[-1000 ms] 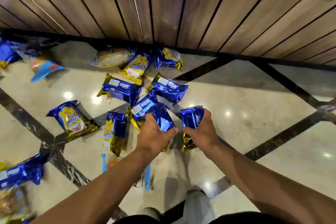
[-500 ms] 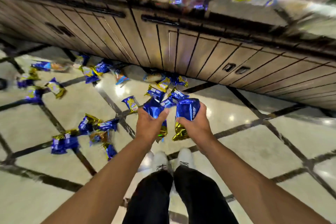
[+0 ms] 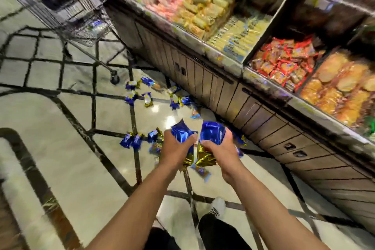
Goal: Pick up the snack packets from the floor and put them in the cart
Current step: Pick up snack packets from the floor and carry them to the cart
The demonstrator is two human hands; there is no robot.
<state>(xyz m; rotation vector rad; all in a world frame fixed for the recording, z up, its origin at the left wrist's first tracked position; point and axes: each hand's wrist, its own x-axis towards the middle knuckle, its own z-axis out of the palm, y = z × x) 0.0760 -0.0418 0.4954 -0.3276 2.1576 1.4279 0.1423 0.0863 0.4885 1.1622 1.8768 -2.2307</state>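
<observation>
My left hand [image 3: 176,151] grips a blue and gold snack packet [image 3: 181,133] in front of me. My right hand [image 3: 221,148] grips another blue packet [image 3: 212,132] with a gold end beside it. Both are held up well above the floor. Several more blue and gold packets [image 3: 133,140] lie scattered on the tiles below and further off [image 3: 147,98] along the shelf base. The wire shopping cart [image 3: 81,20] stands at the upper left, blurred, with something blue in its basket.
A store shelf [image 3: 263,79] with wooden lower panels runs diagonally along the right, stocked with yellow, red and orange snack bags. The pale tiled floor [image 3: 60,148] has dark lines. My legs and white shoes [image 3: 218,205] show at the bottom.
I have stood up from the floor with a packet in each hand, and the view has swung left so that the cart and the shelves have come into sight.
</observation>
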